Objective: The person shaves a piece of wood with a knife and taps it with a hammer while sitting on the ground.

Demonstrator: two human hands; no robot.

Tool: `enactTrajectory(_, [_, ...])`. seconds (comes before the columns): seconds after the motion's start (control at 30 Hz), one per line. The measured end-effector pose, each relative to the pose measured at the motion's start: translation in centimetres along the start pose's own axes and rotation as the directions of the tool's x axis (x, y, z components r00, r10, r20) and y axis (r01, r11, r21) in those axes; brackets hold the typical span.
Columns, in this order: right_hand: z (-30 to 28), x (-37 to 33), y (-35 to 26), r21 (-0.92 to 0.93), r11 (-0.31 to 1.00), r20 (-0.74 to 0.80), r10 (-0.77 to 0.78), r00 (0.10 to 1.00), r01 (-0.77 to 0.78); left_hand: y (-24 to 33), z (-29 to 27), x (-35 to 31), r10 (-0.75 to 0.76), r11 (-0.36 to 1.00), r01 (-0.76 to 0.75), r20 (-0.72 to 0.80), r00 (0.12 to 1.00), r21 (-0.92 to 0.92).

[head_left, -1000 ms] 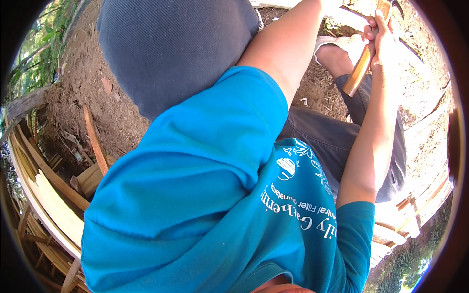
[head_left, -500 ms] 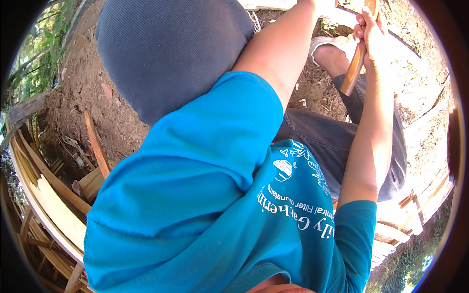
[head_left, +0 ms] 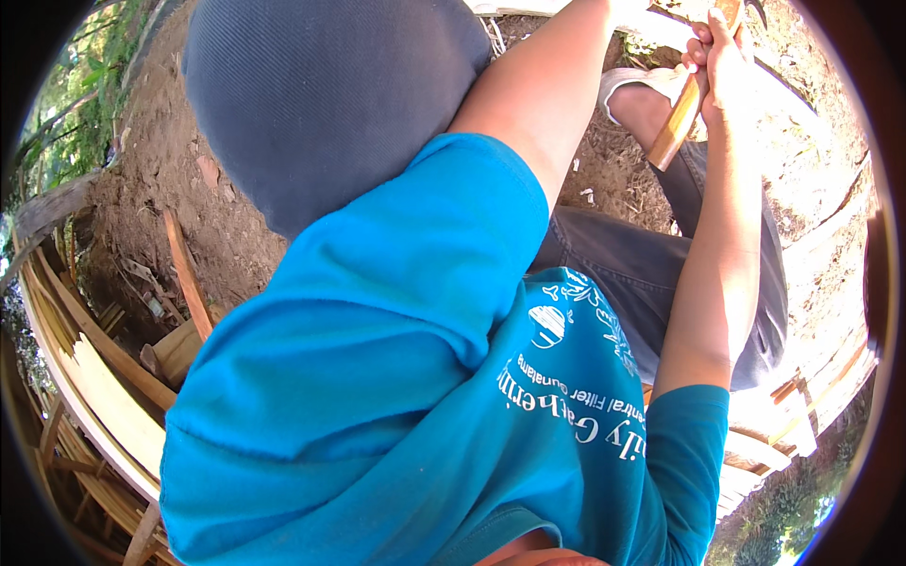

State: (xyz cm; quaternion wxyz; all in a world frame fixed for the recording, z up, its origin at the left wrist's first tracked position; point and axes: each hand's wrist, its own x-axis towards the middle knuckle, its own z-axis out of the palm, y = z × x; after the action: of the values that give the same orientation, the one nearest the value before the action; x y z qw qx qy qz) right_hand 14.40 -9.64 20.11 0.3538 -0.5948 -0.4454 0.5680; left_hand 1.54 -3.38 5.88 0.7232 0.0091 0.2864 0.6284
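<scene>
Since the right hand (head_left: 725, 71) wraps the wooden handle (head_left: 678, 127) partway along (likely for control), its free end overlaps the trouser leg (head_left: 689, 187); glare leaves the left hand's (head_left: 625, 11) grip unreadable.

Handle (head_left: 679, 128) in right hand (head_left: 723, 71), foot (head_left: 640, 108) just left, raised knee (head_left: 326, 104) farther left, timber strips (head_left: 115, 391) lower left.

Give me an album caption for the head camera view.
Bright blue T-shirt, dark grey trousers, and a right hand gripping a brown wooden handle above partly sunlit brown soil.
</scene>
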Motion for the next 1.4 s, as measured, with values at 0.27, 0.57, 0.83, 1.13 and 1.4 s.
enactTrajectory(0.27, [-1.3, 0.0, 0.8, 0.012, 1.0, -0.077, 0.021, 0.997, -0.02, 1.3, 1.3, -2.5, 0.014, 0.916, 0.012, -0.062, 0.998, 0.401])
enactTrajectory(0.57, [-0.6, 0.1, 0.5, -0.11, 0.993, 0.013, 0.053, 0.999, -0.051, 1.4, 0.2, -1.2, 0.043, 0.939, -0.012, -0.082, 0.996, 0.344])
enactTrajectory(0.83, [-1.7, 0.5, 0.6, -0.148, 0.988, 0.052, 0.053, 0.997, -0.045, 0.8, -1.0, -0.7, 0.387, 0.33, -0.298, 0.16, 0.908, 0.895])
enactTrajectory(1.13, [0.1, -1.0, -1.0, -0.152, 0.988, -0.015, -0.005, 1.0, 0.003, 1.0, -0.4, -1.4, 0.109, 0.765, -0.067, -0.026, 0.994, 0.641])
enactTrajectory(1.4, [-0.5, 0.0, 1.1, 0.012, 0.999, -0.043, 0.035, 0.998, -0.035, 2.6, -1.0, -3.8, 0.104, 0.488, -0.033, -0.02, 0.994, 0.872])
